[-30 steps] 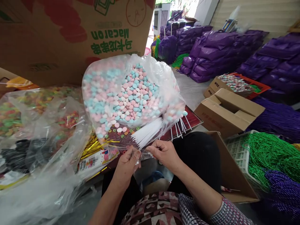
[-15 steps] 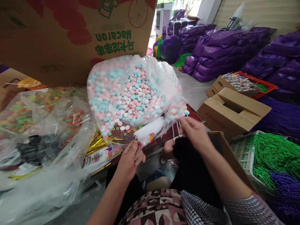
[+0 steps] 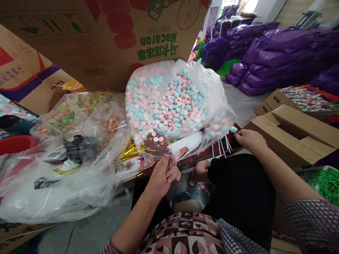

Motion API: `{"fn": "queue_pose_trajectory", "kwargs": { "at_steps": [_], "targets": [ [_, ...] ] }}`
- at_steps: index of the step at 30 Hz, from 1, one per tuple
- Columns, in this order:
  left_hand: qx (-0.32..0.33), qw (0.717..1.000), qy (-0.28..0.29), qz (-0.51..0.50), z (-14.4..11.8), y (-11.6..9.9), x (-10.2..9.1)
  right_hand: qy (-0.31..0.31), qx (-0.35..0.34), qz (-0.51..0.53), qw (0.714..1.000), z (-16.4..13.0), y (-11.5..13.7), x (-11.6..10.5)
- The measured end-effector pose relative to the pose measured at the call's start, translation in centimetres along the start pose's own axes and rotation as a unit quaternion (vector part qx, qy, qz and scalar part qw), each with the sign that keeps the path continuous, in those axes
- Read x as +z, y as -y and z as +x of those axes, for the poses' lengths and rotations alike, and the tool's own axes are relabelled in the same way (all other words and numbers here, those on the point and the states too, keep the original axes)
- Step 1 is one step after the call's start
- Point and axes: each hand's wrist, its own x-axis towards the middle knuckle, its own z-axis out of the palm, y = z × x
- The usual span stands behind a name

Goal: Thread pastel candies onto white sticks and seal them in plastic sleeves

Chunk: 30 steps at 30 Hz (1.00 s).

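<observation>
Sticks (image 3: 221,148), white and loose, lie on the surface's edge just beside the open candy bag (image 3: 174,102). Your right hand (image 3: 250,139) rests on them, fingers curled; whether it grips 1 cannot be told. Your left hand (image 3: 162,174) pinches a clear wrapper (image 3: 182,152). Risk: a careless pull could knock sticks off the edge or spill candy.

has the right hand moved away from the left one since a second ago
Yes. The right hand has left the left hand and gone out rightward to the loose white sticks beside the candy bag.
</observation>
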Motion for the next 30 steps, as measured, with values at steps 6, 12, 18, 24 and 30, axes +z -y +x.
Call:
{"fn": "queue_pose_trajectory", "kwargs": {
  "at_steps": [6,12,18,24,30],
  "targets": [
    [0.004,1.0,-0.01,0.008,0.1,-0.4,-0.4,-0.061,0.036,0.138,0.988,0.2,-1.8,-0.3],
    [0.012,0.999,-0.023,0.037,0.3,-0.3,-0.7,-0.093,-0.011,0.429,0.898,-4.0,-0.4,-0.9],
    [0.022,0.998,-0.013,0.054,0.3,0.2,-0.7,0.03,-0.092,0.644,0.759,-10.5,6.1,-0.6],
    [0.044,0.995,-0.033,0.088,-0.1,0.3,-1.3,0.158,-0.04,0.687,0.708,-14.5,10.9,1.6],
    [0.06,0.971,-0.043,0.228,-0.5,0.3,-2.7,0.265,-0.024,0.659,0.703,-16.0,13.0,1.9]
  ]
}}
